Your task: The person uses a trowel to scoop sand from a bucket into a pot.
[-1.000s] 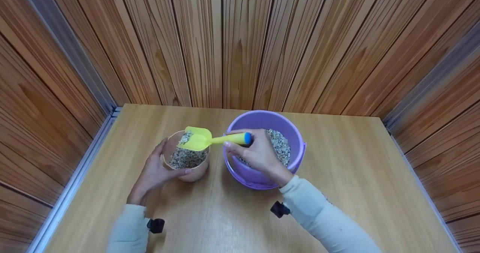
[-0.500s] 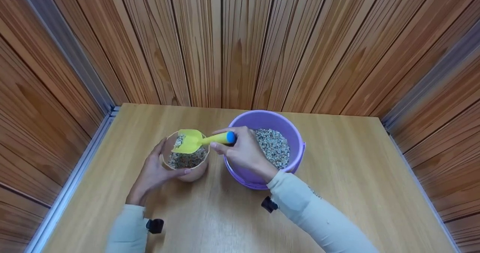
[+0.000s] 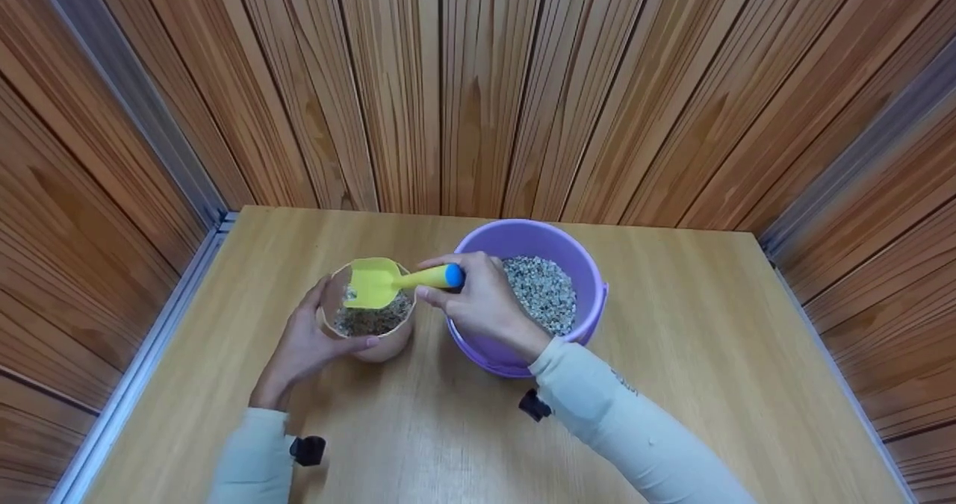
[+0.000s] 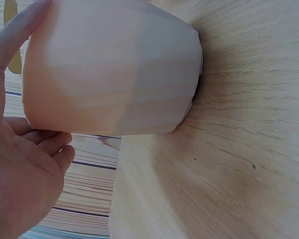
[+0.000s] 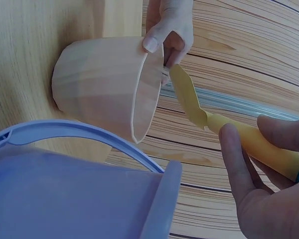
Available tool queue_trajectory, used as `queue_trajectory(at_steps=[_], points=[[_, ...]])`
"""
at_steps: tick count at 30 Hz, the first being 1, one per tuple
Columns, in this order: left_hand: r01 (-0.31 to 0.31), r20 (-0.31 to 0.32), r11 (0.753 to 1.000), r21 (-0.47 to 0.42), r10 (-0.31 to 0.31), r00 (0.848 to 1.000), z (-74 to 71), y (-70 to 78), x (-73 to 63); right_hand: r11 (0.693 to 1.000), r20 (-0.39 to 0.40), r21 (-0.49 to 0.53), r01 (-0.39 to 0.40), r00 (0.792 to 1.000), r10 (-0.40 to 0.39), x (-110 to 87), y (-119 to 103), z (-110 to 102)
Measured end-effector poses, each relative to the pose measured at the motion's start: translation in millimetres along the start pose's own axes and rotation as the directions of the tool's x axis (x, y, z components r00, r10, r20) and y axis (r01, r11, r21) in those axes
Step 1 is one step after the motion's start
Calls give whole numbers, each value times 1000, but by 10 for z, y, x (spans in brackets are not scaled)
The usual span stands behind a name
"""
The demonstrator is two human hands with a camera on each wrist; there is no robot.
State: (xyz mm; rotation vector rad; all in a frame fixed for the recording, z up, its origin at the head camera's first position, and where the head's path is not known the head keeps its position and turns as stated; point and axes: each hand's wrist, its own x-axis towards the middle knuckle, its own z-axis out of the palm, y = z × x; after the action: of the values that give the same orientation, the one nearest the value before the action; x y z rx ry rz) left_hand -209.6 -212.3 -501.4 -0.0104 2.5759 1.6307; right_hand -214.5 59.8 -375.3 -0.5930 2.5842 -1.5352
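Left hand is holding a pot from eight o'clock. Right hand is gripping a scoop over it.

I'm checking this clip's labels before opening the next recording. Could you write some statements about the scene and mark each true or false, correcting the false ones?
1. The right hand's grip is around the handle of the yellow shovel. True.
2. Grains show inside both the beige pot and the purple bucket. True.
3. The shovel's blade is over the bucket. False: the blade is above the pot's opening.
4. The left hand's grip is on the bucket. False: the left hand's grip is on the pot.
5. The handle's end is red. False: the handle's end is blue.
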Motion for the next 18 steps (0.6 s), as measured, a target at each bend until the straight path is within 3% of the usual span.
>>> queue_trajectory(at_steps=[10, 18], points=[[-23, -6, 1000, 8, 23, 1000, 14, -10, 7, 1000, 5, -5, -8, 1000, 8, -13, -12, -44], [-30, -9, 999, 29, 31, 999, -2, -6, 13, 998, -23, 19, 54, 998, -54, -35, 21, -109]])
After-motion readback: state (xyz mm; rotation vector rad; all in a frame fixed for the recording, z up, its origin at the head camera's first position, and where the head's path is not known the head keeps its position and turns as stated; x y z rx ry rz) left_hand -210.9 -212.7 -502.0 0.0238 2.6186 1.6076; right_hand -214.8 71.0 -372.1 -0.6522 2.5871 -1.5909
